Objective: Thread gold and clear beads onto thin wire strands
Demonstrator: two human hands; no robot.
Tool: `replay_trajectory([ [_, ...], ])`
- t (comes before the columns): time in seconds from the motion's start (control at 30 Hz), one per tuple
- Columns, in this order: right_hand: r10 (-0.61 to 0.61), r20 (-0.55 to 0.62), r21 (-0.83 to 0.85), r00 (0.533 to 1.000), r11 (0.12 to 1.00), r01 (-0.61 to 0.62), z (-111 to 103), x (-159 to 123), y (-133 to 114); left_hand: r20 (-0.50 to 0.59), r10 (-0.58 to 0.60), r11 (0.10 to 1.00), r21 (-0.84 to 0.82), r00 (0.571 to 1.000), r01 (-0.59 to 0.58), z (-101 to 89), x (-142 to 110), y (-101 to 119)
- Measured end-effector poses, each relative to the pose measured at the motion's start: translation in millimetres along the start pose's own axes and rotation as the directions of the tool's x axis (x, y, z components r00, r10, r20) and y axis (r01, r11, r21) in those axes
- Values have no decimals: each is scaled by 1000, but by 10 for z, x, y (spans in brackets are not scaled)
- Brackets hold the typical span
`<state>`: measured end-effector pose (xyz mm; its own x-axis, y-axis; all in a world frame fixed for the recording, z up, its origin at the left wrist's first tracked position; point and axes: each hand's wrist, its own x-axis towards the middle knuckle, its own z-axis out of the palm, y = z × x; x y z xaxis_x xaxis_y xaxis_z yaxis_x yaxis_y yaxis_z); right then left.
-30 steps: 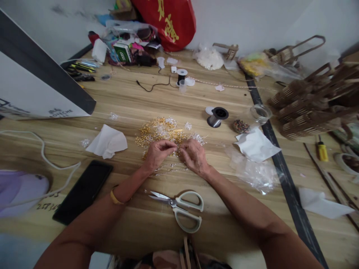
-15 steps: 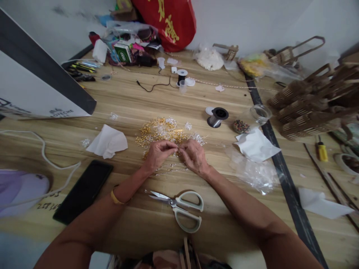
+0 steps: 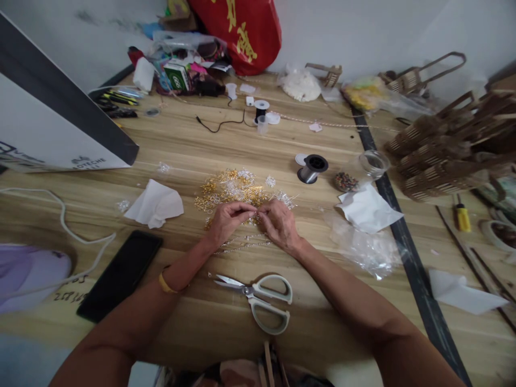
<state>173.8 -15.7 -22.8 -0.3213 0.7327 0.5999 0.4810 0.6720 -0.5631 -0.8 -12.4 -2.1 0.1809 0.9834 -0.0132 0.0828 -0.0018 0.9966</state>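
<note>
My left hand and my right hand meet fingertip to fingertip over a pile of gold and silver jewelry findings. Both are closed in a pinch; whatever lies between the fingertips is too small to make out. Just below them a thin beaded chain rests in loose strands on the table. Nearer to me lies a pair of scissors with pale handles, its blades pointing left and slightly apart.
A black phone and a white paper lie to the left. On the right are a wire spool, a tipped jar with beads, another paper and a clear plastic bag. Wooden baskets stand far right.
My fingertips have shifted very slightly where they meet, still pinched together. Nothing else on the table has visibly moved.
</note>
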Motion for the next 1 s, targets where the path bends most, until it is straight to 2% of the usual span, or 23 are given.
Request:
replay_trajectory([
  [0.23,-16,6,5,1000,1000,16,8,3,0,0,34,999,-21,999,-34,7,3,-38],
  [0.57,-40,52,11,998,999,40,-27,27,-42,-12,111,991,83,994,-110,28,-33,-54],
  [0.77,-33,44,4,998,999,33,-11,22,-28,-40,125,988,99,991,-121,26,-26,-49],
  [1.0,-47,-24,16,999,999,47,5,3,-16,-83,141,989,50,986,-137,10,-11,-33],
])
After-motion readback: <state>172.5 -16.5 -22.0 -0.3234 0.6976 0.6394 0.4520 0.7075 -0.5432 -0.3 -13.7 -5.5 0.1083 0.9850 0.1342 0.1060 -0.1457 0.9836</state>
